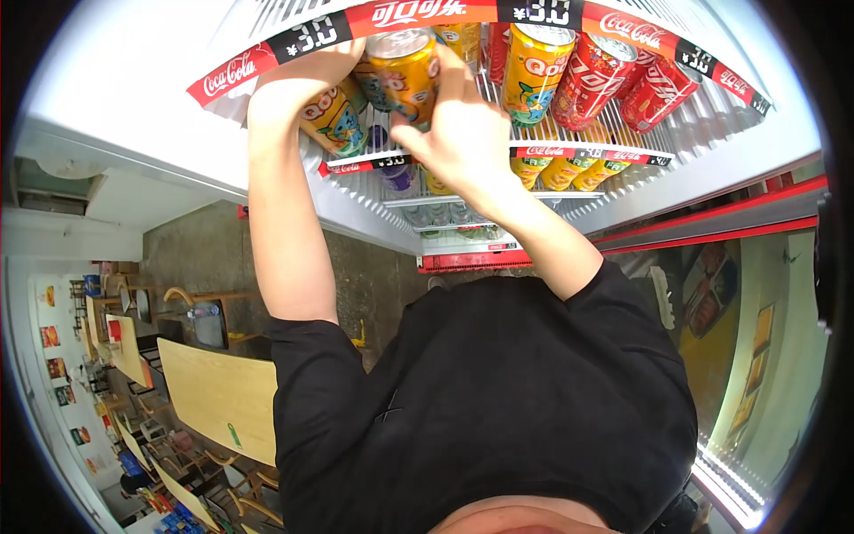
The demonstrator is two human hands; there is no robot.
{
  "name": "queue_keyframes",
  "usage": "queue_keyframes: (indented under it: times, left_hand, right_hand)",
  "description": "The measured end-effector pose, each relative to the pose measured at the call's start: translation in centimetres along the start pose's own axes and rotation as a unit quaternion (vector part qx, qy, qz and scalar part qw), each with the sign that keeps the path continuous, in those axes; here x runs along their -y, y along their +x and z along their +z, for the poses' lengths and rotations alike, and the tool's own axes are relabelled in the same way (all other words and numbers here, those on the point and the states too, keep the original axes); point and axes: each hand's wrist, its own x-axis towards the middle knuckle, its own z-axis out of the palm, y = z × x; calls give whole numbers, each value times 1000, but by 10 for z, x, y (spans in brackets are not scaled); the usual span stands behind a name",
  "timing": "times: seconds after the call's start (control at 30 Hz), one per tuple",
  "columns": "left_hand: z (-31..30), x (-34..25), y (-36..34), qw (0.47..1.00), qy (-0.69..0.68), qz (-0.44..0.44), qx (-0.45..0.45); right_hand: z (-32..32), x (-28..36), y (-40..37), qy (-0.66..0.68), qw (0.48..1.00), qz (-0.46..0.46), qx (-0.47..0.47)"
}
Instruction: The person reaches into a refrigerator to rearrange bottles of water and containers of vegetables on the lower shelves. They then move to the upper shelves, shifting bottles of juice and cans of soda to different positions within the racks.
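My right hand (463, 120) is closed around a yellow Qoo can (405, 71) at the front of the upper fridge shelf, thumb and fingers on its right side. My left hand (311, 71) reaches over the same shelf at the left; its fingers are hidden behind the price strip (418, 11). Just below that wrist leans another Qoo can (336, 123), tilted. Right of my right hand stands a Qoo can (536, 71), with red Coca-Cola cans (594, 78) beside it.
The open fridge has a white side wall (356, 200) and wire shelves. Yellow bottles (565, 169) stand on a lower shelf, above a red base strip (471, 262). Wooden tables (218, 392) and chairs are to the left. A red-edged door (712, 227) is at the right.
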Motion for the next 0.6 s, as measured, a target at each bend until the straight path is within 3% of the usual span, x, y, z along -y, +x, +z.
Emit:
queue_keyframes:
  times: [0.03,0.07,0.17,0.27,0.33,0.37,0.4,0.43,0.5,0.53,0.6]
  left_hand:
    - [7,-2,-1,975,215,29,-46]
    - [13,-6,0,951,299,35,-72]
    - [15,-10,1,954,289,38,-71]
    - [11,-9,2,962,262,44,-61]
    - [8,-5,1,965,251,55,-46]
    - [6,-3,0,968,237,69,-33]
    - [4,-1,0,973,213,83,-12]
    - [2,1,1,982,162,92,9]
    - [-3,6,4,992,-60,93,52]
    - [-5,8,6,975,-189,90,69]
    - [-9,11,10,891,-436,75,104]
  right_hand:
    - [-1,-1,-1,-13,1000,19,-7]
    - [-1,-4,-2,-15,999,26,-15]
    - [-3,-8,-5,-19,998,35,-49]
    - [-4,-6,-19,58,990,-30,-127]
    - [-3,-2,-24,127,978,-102,-127]
    - [-7,2,-25,138,980,-123,-77]
    - [-8,5,-26,150,978,-142,-28]
    - [0,7,-25,120,978,-158,-62]
    - [10,0,-24,112,982,-143,-49]
    - [12,-3,-24,108,984,-138,-42]
    - [6,-4,-23,86,990,-110,-18]
